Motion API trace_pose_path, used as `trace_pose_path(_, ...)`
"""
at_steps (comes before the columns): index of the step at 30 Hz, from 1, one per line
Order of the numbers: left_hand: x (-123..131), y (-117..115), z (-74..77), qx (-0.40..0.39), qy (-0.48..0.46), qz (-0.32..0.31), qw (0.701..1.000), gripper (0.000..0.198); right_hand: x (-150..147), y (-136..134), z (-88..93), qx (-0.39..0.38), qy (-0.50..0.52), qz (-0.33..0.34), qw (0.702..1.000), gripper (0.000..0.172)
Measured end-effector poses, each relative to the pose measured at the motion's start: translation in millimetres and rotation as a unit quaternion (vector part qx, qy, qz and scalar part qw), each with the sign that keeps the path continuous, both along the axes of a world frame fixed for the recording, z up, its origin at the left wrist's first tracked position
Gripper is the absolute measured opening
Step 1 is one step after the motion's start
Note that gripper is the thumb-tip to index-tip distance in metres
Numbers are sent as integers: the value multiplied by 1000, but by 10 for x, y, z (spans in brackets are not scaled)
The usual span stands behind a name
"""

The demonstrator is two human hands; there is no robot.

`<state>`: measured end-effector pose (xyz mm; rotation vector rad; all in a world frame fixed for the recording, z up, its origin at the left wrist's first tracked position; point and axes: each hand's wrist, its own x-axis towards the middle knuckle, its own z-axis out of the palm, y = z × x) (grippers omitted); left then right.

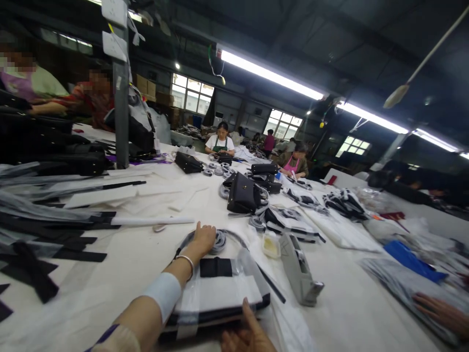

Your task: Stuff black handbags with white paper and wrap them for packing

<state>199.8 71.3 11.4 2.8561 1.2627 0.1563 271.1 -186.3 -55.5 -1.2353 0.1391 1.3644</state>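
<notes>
My left hand [203, 237] reaches forward over the white table [146, 259], its fingers curled down onto a grey strap coil [220, 240]. A bracelet and a white sleeve band sit on that arm. Just in front of me lies a flat black-and-white bag panel [220, 293] in clear plastic, with a black tab [216, 267] on top. My right hand [246, 336] is at the bottom edge. Its thumb is stretched out against the panel's near edge, and the other fingers are mostly cut off.
A grey tape dispenser [300, 276] and a small glue pot [271, 244] lie right of the panel. A black handbag [244, 195] stands farther back. Black strips [54, 234] cover the left side. Another person's hand [441, 310] rests at the right. Co-workers sit behind, beside a grey post [120, 98].
</notes>
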Motion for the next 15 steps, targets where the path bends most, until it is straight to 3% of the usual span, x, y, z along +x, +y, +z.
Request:
trace_pose_path(3, 38, 27, -95, 7, 5, 9, 1000, 31, 10, 99, 217, -50, 15, -2, 999, 74)
trace_pose_path(7, 57, 67, -125, 18, 14, 12, 1000, 30, -32, 305, 449, 11, 26, -12, 1000, 74)
trace_pose_path(11, 67, 96, -129, 24, 22, 37, 999, 30, -94, 485, 482, 19, 26, -67, 997, 56)
trace_pose_path(15, 65, 95, -121, 24, 23, 57, 998, 31, -148, 605, 464, 9, -5, -82, 997, 50)
